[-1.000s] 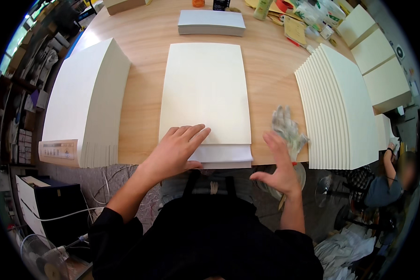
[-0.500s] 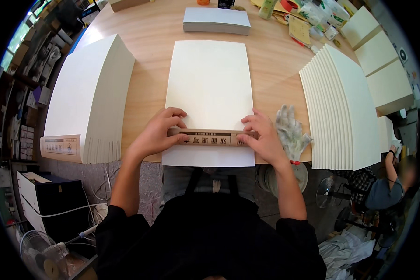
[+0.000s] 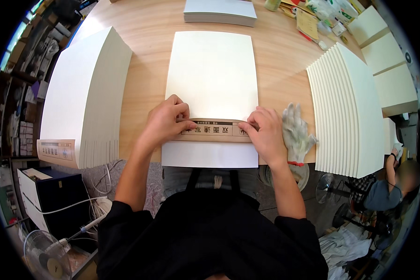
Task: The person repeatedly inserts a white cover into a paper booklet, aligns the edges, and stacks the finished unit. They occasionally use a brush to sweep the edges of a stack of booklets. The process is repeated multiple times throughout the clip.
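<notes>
Wood-grained table (image 3: 147, 44); on it, left paper stack (image 3: 81, 86); central paper pile (image 3: 213, 74); right paper stack (image 3: 357, 100); far paper stack (image 3: 219, 10); glove (image 3: 297, 131)

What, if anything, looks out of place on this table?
The stained glove, lying loose between the right hand and the pale stack at right: it looks soiled beside that clean-looking stack. No spill shows.

Bright light floods the pale wooden tabletop (image 3: 145, 60), with white glare flaring upper left! A bluish-white strip (image 3: 7, 60) glows at the far left rim. The flat cream paper sheet (image 3: 212, 74) gleams, the black fabric shirt (image 3: 210, 228) swallows detail below, outer edges bow, black fills the corners.
</notes>
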Demonstrator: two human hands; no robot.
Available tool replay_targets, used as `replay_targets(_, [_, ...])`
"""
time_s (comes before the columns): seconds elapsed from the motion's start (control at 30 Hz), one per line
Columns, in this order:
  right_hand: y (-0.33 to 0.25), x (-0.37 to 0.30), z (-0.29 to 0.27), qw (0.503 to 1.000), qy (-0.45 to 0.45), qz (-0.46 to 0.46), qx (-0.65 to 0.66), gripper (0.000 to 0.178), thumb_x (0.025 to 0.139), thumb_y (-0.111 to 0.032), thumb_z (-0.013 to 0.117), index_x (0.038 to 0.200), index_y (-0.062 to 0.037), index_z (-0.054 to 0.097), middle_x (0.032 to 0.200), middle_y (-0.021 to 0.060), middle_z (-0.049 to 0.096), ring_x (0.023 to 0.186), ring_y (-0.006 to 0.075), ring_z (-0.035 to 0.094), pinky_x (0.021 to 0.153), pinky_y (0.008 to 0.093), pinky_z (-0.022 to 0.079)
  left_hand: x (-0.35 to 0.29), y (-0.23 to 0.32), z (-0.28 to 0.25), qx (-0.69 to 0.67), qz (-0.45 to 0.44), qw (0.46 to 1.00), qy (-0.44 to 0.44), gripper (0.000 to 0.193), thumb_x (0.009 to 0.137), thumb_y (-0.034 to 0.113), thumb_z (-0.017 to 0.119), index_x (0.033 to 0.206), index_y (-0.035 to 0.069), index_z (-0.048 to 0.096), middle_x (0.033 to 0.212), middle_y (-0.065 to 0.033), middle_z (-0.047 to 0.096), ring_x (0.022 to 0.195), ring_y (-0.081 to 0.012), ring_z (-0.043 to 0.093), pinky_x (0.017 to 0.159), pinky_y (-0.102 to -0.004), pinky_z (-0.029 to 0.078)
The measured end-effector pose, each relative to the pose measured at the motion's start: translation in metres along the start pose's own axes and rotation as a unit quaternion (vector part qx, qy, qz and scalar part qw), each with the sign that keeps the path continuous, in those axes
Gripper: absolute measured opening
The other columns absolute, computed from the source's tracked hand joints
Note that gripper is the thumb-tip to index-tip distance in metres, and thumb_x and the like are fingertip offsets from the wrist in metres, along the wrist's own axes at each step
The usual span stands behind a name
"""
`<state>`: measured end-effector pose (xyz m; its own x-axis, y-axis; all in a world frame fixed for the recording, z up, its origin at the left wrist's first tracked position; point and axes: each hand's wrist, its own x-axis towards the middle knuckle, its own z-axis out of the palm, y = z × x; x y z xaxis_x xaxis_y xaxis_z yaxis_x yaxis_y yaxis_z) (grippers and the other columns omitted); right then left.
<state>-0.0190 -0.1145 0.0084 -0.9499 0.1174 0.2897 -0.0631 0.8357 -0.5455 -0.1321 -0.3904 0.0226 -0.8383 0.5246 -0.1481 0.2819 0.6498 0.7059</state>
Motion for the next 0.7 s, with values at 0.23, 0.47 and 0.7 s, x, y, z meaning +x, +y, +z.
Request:
replay_targets(0.23, [-0.004, 0.001, -0.008, 0.998, -0.053, -0.002, -0.043, 0.027, 0.084, -0.027, 0.084, 0.082, -0.0075, 0.065, 0.094, 0.0049, 0.068, 0.100, 0.0302, 0.063, 0.093, 0.0425, 0.043, 0.009, 0.001, -0.009, 0.156, 0.065, 0.984, -0.059, 0.040, 0.080, 0.028, 0.090, 0.112, 0.015, 0.070, 0.108, -0.0059, 0.066, 0.098, -0.0240, 0.068, 0.080, -0.0376, 0.052])
replay_targets(0.47, [0.019, 0.009, -0.041, 0.990, 0.093, 0.051, 0.089, 0.022, 0.091, -0.021, 0.077, 0.104, -0.0033, 0.072, 0.102, 0.0088, 0.069, 0.102, 0.0322, 0.065, 0.088, 0.0436, 0.051, 0.066, 0.082, 0.032, 0.580, 0.365, 0.703, -0.189, 0.087, 0.097, 0.033, 0.075, 0.164, 0.056, 0.024, 0.123, 0.0018, 0.065, 0.110, -0.0169, 0.069, 0.091, -0.0327, 0.050])
replay_targets(0.7, [0.076, -0.053, -0.077, 0.989, -0.016, 0.037, -0.142, 0.012, 0.092, -0.013, 0.072, 0.101, -0.0051, 0.072, 0.099, 0.0117, 0.069, 0.095, 0.0347, 0.066, 0.081, 0.0445, 0.054, 0.075, 0.090, 0.030, 0.581, 0.377, 0.691, -0.207, 0.086, 0.098, 0.029, 0.073, 0.162, 0.059, 0.025, 0.122, 0.0022, 0.064, 0.109, -0.0168, 0.069, 0.092, -0.0316, 0.051])
